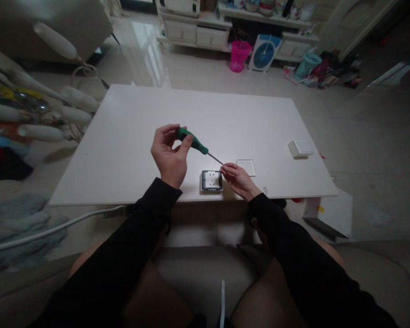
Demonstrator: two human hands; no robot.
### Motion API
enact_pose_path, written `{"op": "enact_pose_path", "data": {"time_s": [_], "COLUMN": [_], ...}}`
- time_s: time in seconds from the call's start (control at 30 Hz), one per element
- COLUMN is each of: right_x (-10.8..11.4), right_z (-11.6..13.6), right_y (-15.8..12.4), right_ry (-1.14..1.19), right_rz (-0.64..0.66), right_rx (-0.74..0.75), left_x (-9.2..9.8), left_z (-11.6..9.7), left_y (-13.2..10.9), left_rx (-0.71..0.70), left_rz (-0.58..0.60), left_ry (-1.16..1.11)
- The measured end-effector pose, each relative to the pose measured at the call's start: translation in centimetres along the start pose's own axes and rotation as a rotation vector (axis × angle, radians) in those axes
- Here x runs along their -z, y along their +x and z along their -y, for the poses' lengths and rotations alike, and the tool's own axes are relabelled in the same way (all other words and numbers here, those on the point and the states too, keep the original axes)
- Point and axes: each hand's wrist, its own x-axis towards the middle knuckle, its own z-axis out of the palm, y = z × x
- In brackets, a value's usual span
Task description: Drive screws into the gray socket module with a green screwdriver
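Note:
My left hand (171, 159) is closed around the green handle of a screwdriver (198, 145). Its metal shaft slants down to the right. At the shaft's tip, the fingers of my right hand (238, 178) are pinched together; whatever they hold there is too small to make out. Just below and left of those fingertips, a wall socket (212, 181) with a dark inner frame lies face up near the table's front edge. A thin square cover frame (254, 169) rests flat behind my right hand.
The white table (140, 118) carries a small white box (300, 149) at its right side. A pale lamp with several arms (77, 98) stands by the left edge. On the floor beyond are a pink basket (239, 57) and a blue fan (263, 53). A white box (333, 212) stands below right.

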Motion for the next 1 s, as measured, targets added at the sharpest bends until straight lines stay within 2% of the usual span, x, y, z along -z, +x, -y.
{"op": "enact_pose_path", "data": {"time_s": [0.4,0.77,1.0], "right_x": [-0.41,-0.43,-0.49], "right_z": [0.11,0.04,-0.02], "right_y": [-0.41,-0.64,-0.56], "right_ry": [-0.045,-0.091,-0.082], "right_rz": [0.057,0.114,0.105], "right_rx": [0.030,-0.022,-0.043], "left_x": [0.42,0.51,0.56], "left_z": [0.53,0.33,0.27], "left_y": [0.43,0.50,0.54], "left_rx": [0.031,-0.003,-0.008], "left_rz": [0.030,0.034,0.042], "left_ry": [-0.039,0.029,-0.017]}}
